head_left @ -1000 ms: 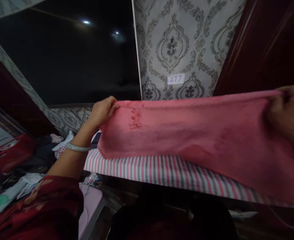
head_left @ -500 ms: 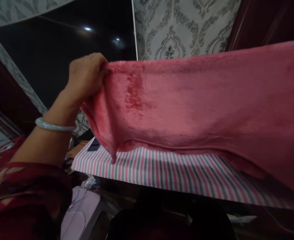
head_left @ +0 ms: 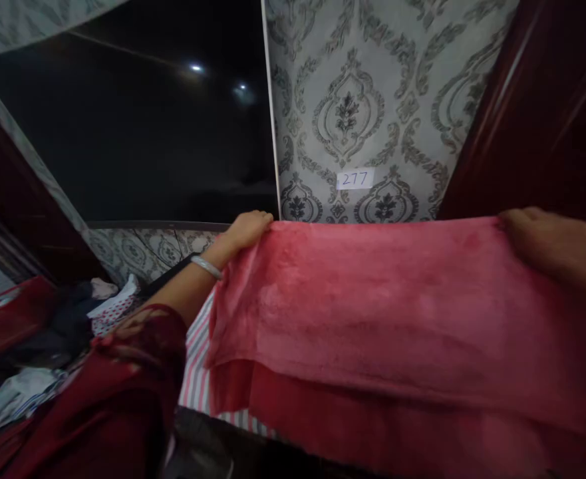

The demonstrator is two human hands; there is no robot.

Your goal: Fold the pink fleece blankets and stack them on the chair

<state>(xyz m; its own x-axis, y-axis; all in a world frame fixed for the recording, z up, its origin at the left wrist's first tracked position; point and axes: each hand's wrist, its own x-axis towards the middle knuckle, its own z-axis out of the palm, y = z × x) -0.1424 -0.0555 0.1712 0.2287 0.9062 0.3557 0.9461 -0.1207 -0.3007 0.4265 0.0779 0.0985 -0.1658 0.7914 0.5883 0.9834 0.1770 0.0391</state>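
The pink towel (head_left: 397, 313) is soft and fleecy, spread wide and flat over the striped cloth (head_left: 196, 372) of the surface. The left hand (head_left: 247, 229) pinches its far left corner; the right hand (head_left: 552, 246) grips the far right corner. Behind is grey ornamental wallpaper (head_left: 352, 106) with a small paper label (head_left: 355, 178).

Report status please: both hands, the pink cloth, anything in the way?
Left hand and right hand grip far corners of the pink cloth. Cloth spread wide, draped over striped sheet. Nothing on top of the cloth.
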